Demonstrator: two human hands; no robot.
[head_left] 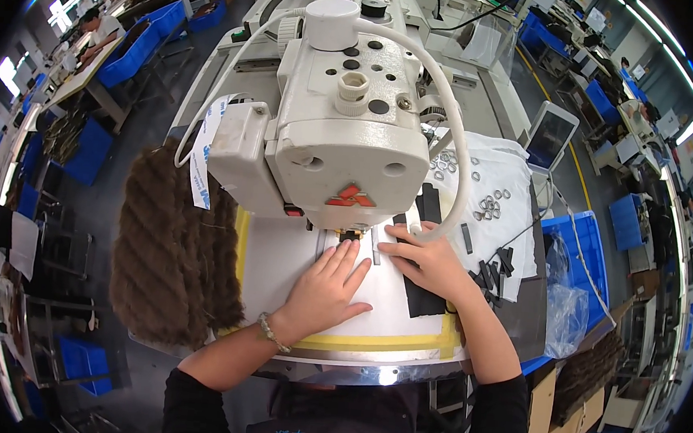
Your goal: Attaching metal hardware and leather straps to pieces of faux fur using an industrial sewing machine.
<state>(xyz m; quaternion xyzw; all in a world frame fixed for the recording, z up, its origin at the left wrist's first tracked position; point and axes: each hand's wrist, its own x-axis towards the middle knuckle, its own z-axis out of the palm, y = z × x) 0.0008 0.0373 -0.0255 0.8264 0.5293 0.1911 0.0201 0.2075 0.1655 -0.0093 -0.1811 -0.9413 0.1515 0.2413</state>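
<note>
My left hand lies flat on the white work plate, its fingers stretched toward the needle area of a large sewing machine. Its fingertips meet a small dark piece under the machine head; how that piece is fixed cannot be made out. My right hand rests just right of the needle area, fingers bent and slightly apart, with the thumb side close to a narrow grey slot. Long black strips lie beneath and beside this hand. No held thing shows in either hand.
Brown fur pieces are heaped at the left. On a white cloth at the right sit metal rings and short black strips. A blue crate with clear plastic and a small screen stand farther right.
</note>
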